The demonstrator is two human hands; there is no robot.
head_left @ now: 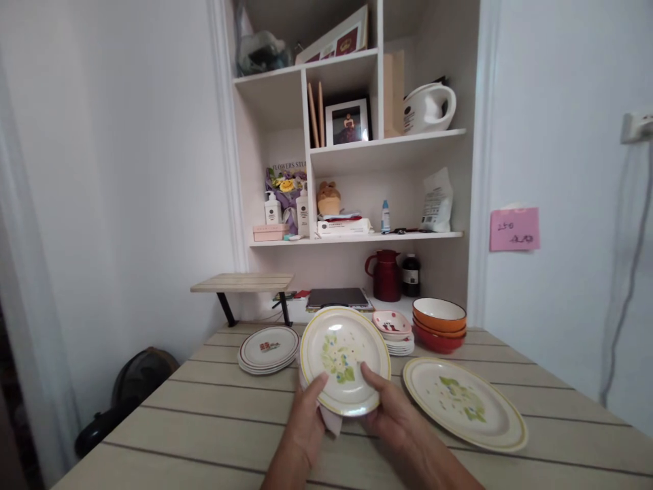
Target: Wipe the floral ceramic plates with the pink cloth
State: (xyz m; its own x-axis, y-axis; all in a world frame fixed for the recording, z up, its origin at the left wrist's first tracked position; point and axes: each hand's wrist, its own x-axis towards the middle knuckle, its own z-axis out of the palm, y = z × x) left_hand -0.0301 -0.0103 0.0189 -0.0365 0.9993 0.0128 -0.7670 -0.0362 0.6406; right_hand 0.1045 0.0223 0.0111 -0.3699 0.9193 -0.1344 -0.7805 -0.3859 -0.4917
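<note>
Tilted up above the table, a round cream plate (337,340) with a yellow rim and green leaf pattern faces me. My left hand (307,416) grips its lower left edge, thumb on the front. Between that hand and the plate's back, a pale cloth (331,419) hangs out below the rim. On the lower right edge, my right hand (390,408) is closed, its thumb resting on the plate's face and its fingers behind. A larger oval plate (462,403) with a matching pattern lies flat on the table to the right.
A stack of red-rimmed plates (268,348) sits at the left. Behind the held plate are small pink-patterned dishes (392,325), with orange and red bowls (439,325) stacked beside them. A small wooden riser (242,283), a laptop (337,298) and a red jug (386,275) stand farther back.
</note>
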